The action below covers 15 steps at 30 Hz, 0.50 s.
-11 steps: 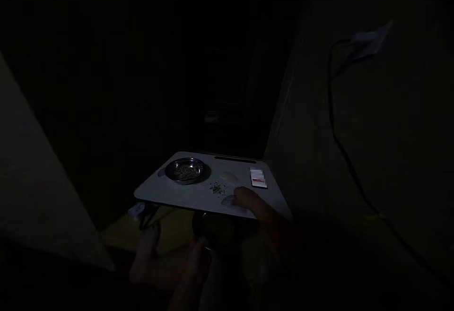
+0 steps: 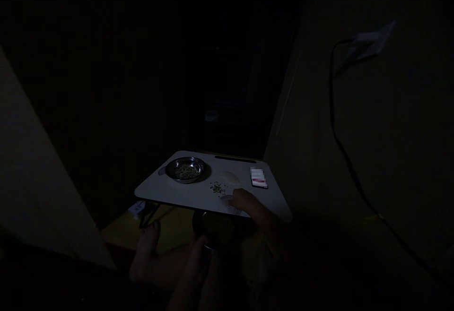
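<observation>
The scene is very dark. A small white lap table stands ahead of me. On it sit a steel bowl holding small greenish bits, a little loose heap of the same bits, a pale thin piece and a small white and red packet. My right hand rests on the table's near edge, fingertips on something small and pale beside the heap. My left hand holds a dark round container just below the table's front edge.
A bare foot lies under the table on a yellowish floor. A wall on the right carries a socket with a black cable hanging down. A pale slanted surface fills the left.
The view shifted slightly, so the table sits a bit higher in frame. My right hand slid a little left along the table edge. The left hand keeps its hold.
</observation>
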Available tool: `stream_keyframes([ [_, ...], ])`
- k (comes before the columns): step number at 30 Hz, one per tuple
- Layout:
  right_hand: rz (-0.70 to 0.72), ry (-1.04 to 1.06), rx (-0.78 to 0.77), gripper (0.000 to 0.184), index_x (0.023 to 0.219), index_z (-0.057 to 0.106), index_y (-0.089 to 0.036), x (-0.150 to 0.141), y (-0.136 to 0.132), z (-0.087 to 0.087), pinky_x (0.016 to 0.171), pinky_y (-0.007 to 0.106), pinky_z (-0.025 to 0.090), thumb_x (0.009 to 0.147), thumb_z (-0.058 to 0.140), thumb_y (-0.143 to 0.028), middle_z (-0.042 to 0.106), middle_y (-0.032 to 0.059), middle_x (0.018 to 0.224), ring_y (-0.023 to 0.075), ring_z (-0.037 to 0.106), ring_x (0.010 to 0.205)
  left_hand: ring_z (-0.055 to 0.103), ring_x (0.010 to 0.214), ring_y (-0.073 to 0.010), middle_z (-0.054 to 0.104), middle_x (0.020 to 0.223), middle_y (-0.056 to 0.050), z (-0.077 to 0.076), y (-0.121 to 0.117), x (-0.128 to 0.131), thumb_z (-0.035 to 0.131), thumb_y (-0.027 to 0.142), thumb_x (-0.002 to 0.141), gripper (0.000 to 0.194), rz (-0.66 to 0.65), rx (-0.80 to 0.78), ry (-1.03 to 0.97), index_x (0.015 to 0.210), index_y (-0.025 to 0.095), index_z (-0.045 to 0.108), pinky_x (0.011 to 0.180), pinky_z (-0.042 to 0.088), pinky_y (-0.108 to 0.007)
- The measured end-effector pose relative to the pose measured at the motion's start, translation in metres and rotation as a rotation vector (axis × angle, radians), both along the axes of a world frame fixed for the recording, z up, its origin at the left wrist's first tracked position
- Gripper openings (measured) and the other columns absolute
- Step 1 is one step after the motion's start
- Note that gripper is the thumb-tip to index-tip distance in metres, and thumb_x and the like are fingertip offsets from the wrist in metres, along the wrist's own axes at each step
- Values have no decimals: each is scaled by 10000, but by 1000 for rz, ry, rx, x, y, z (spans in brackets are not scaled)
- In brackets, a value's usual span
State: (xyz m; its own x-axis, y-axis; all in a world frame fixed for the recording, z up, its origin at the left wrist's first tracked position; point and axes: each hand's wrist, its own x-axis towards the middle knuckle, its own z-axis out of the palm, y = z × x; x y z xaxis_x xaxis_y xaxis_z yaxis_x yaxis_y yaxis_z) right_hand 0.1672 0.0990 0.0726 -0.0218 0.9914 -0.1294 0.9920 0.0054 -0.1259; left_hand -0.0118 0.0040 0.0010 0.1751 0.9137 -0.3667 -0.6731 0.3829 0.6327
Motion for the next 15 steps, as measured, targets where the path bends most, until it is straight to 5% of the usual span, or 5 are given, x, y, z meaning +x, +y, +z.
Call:
stream_keyframes([
  [5, -5, 1, -16, 409, 937, 597, -155, -8, -7, 2, 620, 229, 409, 708, 478, -472, 609, 133, 955, 202, 580, 842, 474, 923, -126, 491, 1065, -70, 19, 32, -66, 394, 323, 781, 280, 29, -3, 26, 1017, 217, 500, 772, 424, -311],
  [8, -20, 13, -11, 415, 947, 595, -152, -9, -10, 3, 625, 237, 413, 714, 469, -472, 605, 140, 967, 209, 578, 851, 472, 926, -130, 498, 1059, -68, 23, 40, -81, 399, 314, 778, 263, 22, 8, 32, 1005, 233, 504, 760, 429, -311],
  [15, -50, -3, -15, 432, 955, 598, -153, -12, -12, 6, 644, 257, 418, 722, 446, -484, 599, 147, 984, 218, 572, 870, 476, 927, -129, 481, 1066, -70, -10, 2, 5, 406, 331, 777, 324, -57, 62, 19, 1052, 177, 479, 780, 418, -325],
])
